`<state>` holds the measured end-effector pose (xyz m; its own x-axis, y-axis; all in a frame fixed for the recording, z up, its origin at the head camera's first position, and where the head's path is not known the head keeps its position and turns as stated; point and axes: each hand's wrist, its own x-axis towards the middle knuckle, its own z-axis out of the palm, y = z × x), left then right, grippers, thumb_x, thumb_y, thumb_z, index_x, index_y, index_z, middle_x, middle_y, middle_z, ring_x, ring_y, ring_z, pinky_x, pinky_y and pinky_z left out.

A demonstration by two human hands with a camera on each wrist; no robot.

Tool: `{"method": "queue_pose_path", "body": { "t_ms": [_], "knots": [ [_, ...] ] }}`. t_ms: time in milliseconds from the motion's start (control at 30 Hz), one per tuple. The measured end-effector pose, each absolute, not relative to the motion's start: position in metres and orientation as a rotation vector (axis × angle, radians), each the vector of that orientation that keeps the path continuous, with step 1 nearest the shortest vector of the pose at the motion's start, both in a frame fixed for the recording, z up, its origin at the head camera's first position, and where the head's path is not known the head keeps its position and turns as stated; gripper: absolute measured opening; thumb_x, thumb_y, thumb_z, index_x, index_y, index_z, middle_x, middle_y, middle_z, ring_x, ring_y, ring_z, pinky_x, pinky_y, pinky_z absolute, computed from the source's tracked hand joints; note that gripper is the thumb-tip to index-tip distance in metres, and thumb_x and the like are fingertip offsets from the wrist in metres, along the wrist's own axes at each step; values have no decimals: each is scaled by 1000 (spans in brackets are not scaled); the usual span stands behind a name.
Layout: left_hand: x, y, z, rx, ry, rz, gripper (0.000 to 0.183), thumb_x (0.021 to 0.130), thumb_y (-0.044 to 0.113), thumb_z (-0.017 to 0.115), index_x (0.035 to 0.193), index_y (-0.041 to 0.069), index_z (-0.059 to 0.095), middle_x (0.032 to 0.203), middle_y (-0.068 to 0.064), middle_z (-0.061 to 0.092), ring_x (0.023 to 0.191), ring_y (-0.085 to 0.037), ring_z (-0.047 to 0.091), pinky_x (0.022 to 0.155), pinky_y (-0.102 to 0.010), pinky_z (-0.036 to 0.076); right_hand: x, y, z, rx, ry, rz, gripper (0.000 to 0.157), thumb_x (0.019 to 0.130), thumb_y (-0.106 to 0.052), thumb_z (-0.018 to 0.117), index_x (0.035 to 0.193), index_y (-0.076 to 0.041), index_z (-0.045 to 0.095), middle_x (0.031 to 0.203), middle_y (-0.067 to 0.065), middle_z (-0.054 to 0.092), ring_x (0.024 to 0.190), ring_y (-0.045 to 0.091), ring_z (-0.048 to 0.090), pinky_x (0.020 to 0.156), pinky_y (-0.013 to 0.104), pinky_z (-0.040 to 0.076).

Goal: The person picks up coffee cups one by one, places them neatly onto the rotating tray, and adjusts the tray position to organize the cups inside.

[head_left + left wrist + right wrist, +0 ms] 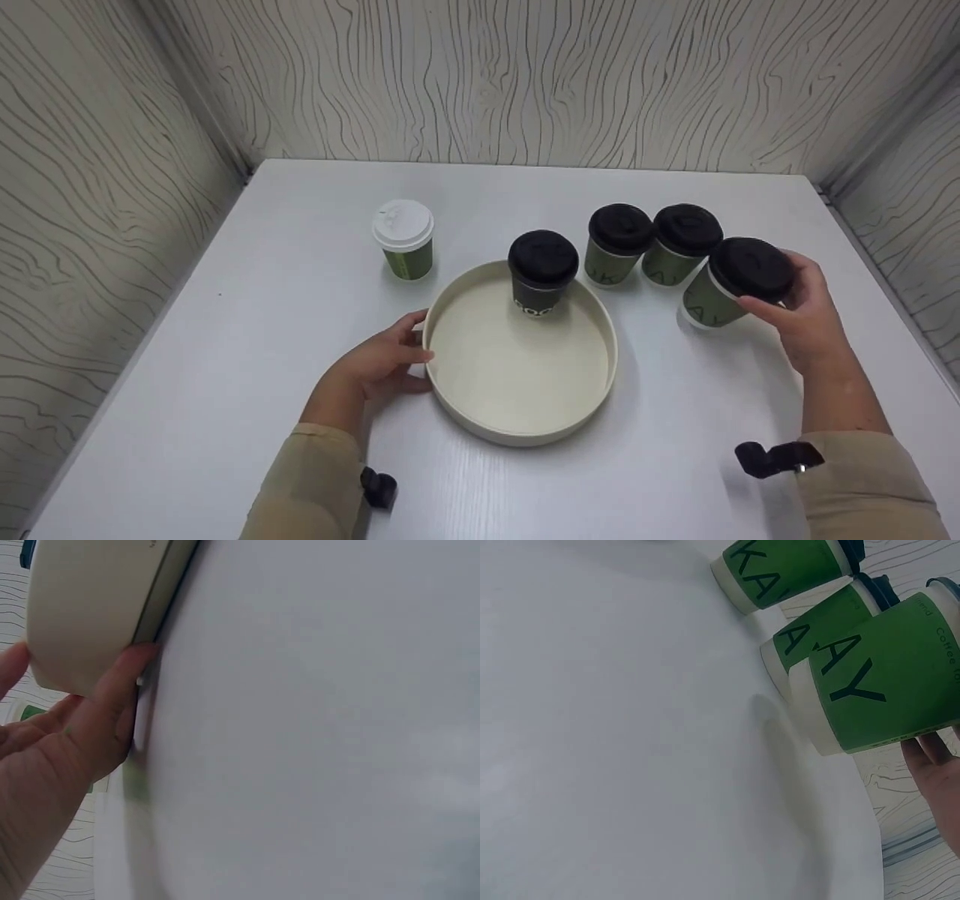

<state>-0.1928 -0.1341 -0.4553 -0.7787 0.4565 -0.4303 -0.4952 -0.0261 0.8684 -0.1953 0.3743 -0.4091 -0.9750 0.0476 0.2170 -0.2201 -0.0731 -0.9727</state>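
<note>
My left hand grips the left rim of a round cream tray, thumb on the rim; in the left wrist view its fingers lie along the tray's wall. Inside the tray, near its back, stands a dark paper coffee cup with a black lid. On the right, my right hand holds a green paper coffee cup with a black lid, tilted, its fingers around the far side. The right wrist view shows lettering on this green cup and its white base.
Two more green cups with black lids, one left and one right, stand side by side behind the tray's right side. A green cup with a white lid stands at the back left. Patterned panels enclose the white table.
</note>
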Motion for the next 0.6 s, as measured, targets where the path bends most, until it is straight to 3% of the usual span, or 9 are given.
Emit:
{"method": "queue_pose_path", "body": {
  "t_ms": [233,467,600],
  "knots": [
    [-192,-134,-453,-67,1561,1881,71,81,3,54,142,26,26,137,-13,36,114,-29,47,83,-50,45,-193,362,-399,314,-2020,2136,68,75,22,57,130,-9,33,128,4,39,117,13,38,87,14,39],
    [-194,-131,-454,-105,1560,1908,48,95,25,46,140,22,29,117,-16,54,101,-25,56,74,-45,49,-193,350,-391,391,-2044,2123,68,74,23,56,131,-7,33,129,6,39,118,16,37,90,16,36],
    [-195,-131,-454,-139,1566,1921,44,97,26,43,139,22,33,113,-15,56,96,-23,58,71,-42,51,-194,345,-388,449,-2053,2136,69,73,23,55,131,-7,33,130,7,39,117,16,38,90,16,38]
  ]
}}
